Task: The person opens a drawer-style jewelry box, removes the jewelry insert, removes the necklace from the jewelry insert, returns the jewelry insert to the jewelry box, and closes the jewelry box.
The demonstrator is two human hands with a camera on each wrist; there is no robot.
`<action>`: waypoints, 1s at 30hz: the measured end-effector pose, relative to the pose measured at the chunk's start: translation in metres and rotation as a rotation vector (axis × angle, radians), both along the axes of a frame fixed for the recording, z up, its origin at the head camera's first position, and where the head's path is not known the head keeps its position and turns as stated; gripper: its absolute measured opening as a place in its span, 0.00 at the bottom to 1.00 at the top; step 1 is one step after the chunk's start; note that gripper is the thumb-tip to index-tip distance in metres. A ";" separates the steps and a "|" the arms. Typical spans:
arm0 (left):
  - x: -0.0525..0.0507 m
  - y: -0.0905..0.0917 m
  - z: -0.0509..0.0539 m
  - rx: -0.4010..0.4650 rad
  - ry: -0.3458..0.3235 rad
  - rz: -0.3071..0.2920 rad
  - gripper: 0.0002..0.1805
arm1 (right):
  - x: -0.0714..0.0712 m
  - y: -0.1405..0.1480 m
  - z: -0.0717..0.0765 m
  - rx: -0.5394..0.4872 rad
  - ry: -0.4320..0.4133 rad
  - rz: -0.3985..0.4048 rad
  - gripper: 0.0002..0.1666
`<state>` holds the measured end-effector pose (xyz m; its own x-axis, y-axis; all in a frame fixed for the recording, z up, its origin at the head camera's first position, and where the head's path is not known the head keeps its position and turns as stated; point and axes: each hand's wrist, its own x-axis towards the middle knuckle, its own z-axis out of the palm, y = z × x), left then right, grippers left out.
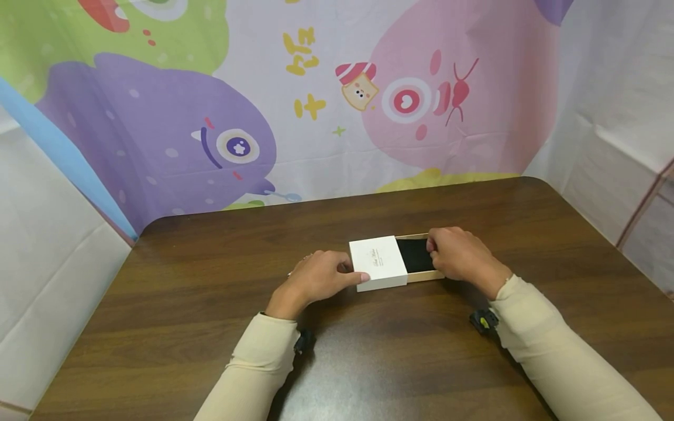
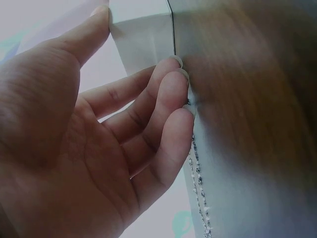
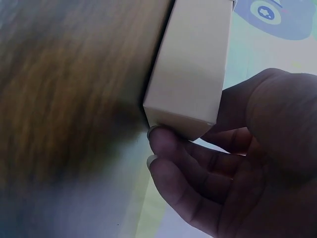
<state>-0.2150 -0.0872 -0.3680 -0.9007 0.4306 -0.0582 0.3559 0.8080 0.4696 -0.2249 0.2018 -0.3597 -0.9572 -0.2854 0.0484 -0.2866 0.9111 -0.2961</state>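
A white box sleeve (image 1: pixel 376 260) with small gold lettering lies flat on the table. Its tan inner drawer (image 1: pixel 425 276) sticks out to the right, and a black lining (image 1: pixel 413 255) shows inside. My left hand (image 1: pixel 318 275) holds the sleeve at its left end, thumb on the near front corner and fingers curled by the end. At the drawer's right end, my right hand (image 1: pixel 463 254) grips it with curled fingers; the right wrist view shows fingertips against the drawer's end. A thin silver chain (image 2: pixel 199 178) lies on the table beyond the left fingers, partly hidden by them.
The brown wood-grain table (image 1: pixel 158 351) has rounded far corners. Behind it hangs a cloth (image 1: pixel 316 152) printed with cartoon monsters. Pale panels stand at the left and right sides. A dark wrist camera (image 1: pixel 483 320) sits below the right cuff.
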 end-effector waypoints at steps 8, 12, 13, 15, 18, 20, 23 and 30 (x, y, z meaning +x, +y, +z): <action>0.000 0.000 0.000 -0.007 -0.002 0.003 0.23 | 0.001 -0.003 -0.001 -0.013 0.069 0.059 0.03; 0.000 0.000 0.001 -0.006 -0.008 0.005 0.24 | 0.002 -0.005 -0.001 -0.019 0.054 0.059 0.04; 0.000 0.000 0.001 -0.006 -0.009 0.007 0.24 | 0.002 -0.006 -0.001 -0.020 0.055 0.059 0.04; 0.001 0.000 0.001 -0.005 -0.014 0.009 0.24 | 0.002 -0.006 -0.001 -0.021 0.054 0.058 0.04; 0.000 0.000 0.000 -0.001 -0.017 0.008 0.24 | 0.002 -0.007 -0.001 -0.020 0.053 0.052 0.05; 0.000 0.000 0.000 0.001 -0.018 0.007 0.25 | 0.002 -0.008 -0.001 -0.018 0.048 0.046 0.05; 0.000 0.000 0.000 -0.004 -0.014 0.008 0.25 | 0.002 -0.009 -0.001 -0.013 0.041 0.035 0.05; 0.000 0.000 0.001 -0.012 -0.010 0.011 0.25 | 0.003 -0.011 0.000 0.004 0.026 0.026 0.06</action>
